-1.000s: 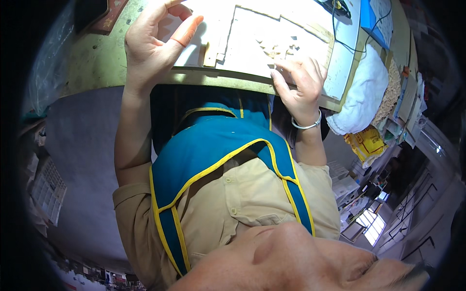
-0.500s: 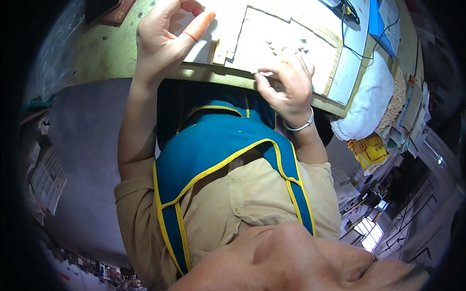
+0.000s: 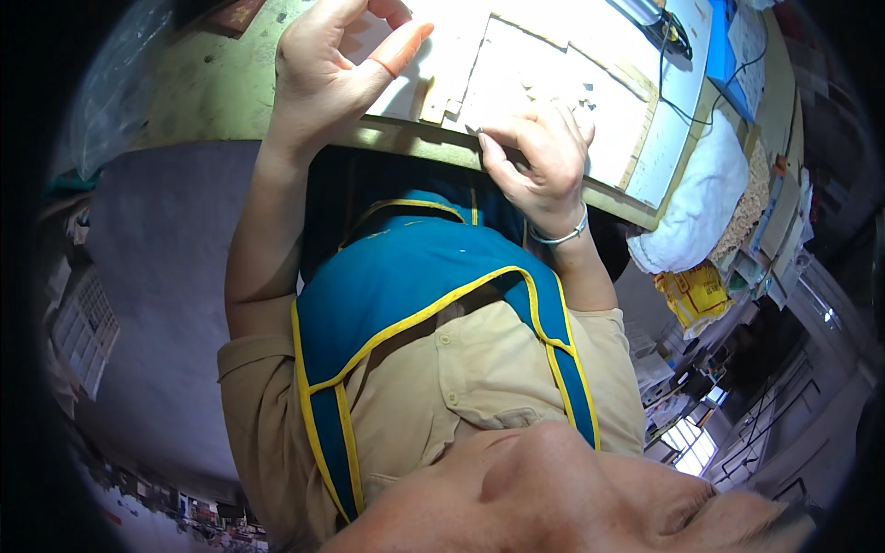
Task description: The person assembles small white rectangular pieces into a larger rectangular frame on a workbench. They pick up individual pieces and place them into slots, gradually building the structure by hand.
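My left hand hovers over the left side of the brightly lit board, thumb stretched out and fingers bent above it with a gap between. An orange cover sits on the thumb's end, and the fingers are partly cut off by the top edge. My right hand rests low at the board's near edge, thumb and forefinger pinched together by a small pale bit too bright to make out. Several small chips lie just beyond its fingers on the white board. Left of the pinch stands a short wooden strip.
Thin wooden strips border the board. To the right are a black cable, a blue folder, a white cloth and a yellow packet. Clear plastic hangs at the table's left.
My right hand has slid left along the near edge, closer to the short wooden strip, and its thumb and forefinger have come together. The left hand keeps its pose. The whole view has shifted slightly.
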### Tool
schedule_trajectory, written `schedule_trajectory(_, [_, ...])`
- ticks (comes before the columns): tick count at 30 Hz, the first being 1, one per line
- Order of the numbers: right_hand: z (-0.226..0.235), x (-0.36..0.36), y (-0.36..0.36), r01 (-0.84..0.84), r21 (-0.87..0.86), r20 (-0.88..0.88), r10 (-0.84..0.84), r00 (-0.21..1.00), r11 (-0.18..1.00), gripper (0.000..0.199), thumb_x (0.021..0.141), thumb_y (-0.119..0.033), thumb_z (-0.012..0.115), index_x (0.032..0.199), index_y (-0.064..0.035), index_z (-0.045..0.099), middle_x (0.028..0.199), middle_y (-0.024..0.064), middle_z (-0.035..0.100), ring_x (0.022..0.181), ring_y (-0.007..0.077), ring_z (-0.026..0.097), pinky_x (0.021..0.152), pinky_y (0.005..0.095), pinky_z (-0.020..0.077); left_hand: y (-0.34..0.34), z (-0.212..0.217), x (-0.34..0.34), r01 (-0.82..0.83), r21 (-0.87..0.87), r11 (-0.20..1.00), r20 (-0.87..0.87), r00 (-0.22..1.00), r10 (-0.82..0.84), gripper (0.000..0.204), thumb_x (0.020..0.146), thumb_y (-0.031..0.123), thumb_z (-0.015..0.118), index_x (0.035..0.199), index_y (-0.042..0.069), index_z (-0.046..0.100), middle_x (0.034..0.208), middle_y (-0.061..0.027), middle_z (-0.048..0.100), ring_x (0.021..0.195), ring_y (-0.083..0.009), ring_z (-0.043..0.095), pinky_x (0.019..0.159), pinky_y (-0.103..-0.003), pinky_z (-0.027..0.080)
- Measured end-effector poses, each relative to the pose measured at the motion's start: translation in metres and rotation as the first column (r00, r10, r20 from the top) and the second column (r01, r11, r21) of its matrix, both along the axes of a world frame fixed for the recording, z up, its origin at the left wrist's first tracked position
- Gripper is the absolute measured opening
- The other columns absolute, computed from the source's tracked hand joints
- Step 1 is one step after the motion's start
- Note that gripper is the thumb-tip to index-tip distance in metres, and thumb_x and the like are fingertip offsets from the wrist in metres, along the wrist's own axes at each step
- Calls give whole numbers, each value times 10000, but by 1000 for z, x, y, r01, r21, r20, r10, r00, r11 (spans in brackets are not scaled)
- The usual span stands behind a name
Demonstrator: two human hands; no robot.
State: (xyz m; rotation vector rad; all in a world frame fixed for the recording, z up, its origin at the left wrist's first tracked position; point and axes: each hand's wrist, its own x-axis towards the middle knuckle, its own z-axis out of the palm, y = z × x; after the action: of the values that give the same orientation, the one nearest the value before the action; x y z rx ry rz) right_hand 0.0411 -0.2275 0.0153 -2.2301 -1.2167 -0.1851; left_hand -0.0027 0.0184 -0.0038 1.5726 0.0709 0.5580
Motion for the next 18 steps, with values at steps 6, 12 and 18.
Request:
schedule_trajectory(6, [7,0,3,5,-26,-21,-6,1000,1000,149,777,-135,806,915,-156,754,844,-4,669,838,194,605,797,360,347,1,1,1,-21,47,999,22,1000,20,169,863,-84,758,990,6,691,829,-14,684,731,-80,652,641,-237,528])
schedule_trajectory(12, [6,1,11,-41,-9,-10,40,999,999,144,777,-130,820,907,-120,758,805,13,674,789,193,612,767,350,371,0,2,0,-1,25,1000,12,1000,0,157,871,-76,748,994,8,699,816,-10,686,722,-78,650,637,-235,523])
schedule_trajectory(18, [-2,1,20,-63,63,-2,63,998,996,129,768,-136,823,865,-138,740,783,3,646,792,191,607,778,364,370,4,8,3,-34,170,985,68,997,22,139,857,-57,764,965,9,707,787,-13,685,698,-75,644,620,-239,511])
